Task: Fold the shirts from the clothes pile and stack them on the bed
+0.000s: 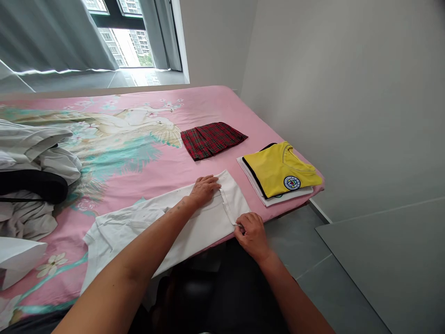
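A white garment [194, 232], probably a shirt, lies folded into a long strip along the bed's near edge, with its right end turned over. My left hand [206, 190] rests palm down on it near the turned-over end, fingers stretched out. At the near corner of that fold, my right hand [252, 234] pinches the cloth between thumb and fingers. The garment's left part is wrinkled, and my left forearm covers some of it.
The garment lies on a bed with a pink patterned sheet [139, 178]. A folded yellow shirt [278, 169] tops a small pile at right. Beyond is a red plaid skirt [213, 140]. Rumpled pale clothes [31, 153] and a black item [34, 185] are heaped at left.
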Demonstrator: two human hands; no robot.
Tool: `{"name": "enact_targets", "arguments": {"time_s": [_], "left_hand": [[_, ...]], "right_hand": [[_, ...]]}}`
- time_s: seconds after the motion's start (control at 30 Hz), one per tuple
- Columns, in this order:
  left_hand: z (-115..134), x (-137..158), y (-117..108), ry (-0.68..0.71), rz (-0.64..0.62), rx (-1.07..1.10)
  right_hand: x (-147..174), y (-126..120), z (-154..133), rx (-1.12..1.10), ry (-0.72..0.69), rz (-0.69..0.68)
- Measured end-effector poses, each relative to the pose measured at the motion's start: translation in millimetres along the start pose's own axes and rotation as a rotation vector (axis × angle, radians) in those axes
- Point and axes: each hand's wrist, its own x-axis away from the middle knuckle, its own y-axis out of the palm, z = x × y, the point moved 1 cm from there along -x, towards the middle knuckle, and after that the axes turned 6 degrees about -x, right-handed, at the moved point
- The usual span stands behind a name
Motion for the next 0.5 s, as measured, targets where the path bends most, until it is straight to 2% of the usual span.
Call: {"name": "enact_targets", "arguments": {"time_s": [0.1, 0.2, 0.27, 0.33, 0.43, 0.5], "left_hand": [[-2.2, 1.2, -4.4, -0.036, 0.110, 0.000], [20.8, 0.1, -8.0, 0.050, 0.228, 0.026], [41.2, 0.3, -4.1, 0.118, 0.196, 0.012], [55.6, 2.9, 6.0, 0.099, 0.110, -0.028], [60.2, 9.7, 24.3, -0.003, 0.002, -0.074], [56.5, 12.4, 31.9, -0.023, -0.032, -0.073]], "right_hand": [[-0.9, -9.3, 0.5, -0.039, -0.004, -0.027], [-12.8, -15.1, 7.1, -0.104, 0.027, 0.070], [-24.0, -14.8, 17.1, -0.125, 0.074, 0.164], [-34.2, -11.9, 29.4, -0.115, 0.163, 0.193], [-44.6, -7.4, 43.4, -0.047, 0.303, 0.084], [-50.9, -6.5, 47.2, 0.002, 0.344, -0.009]]}}
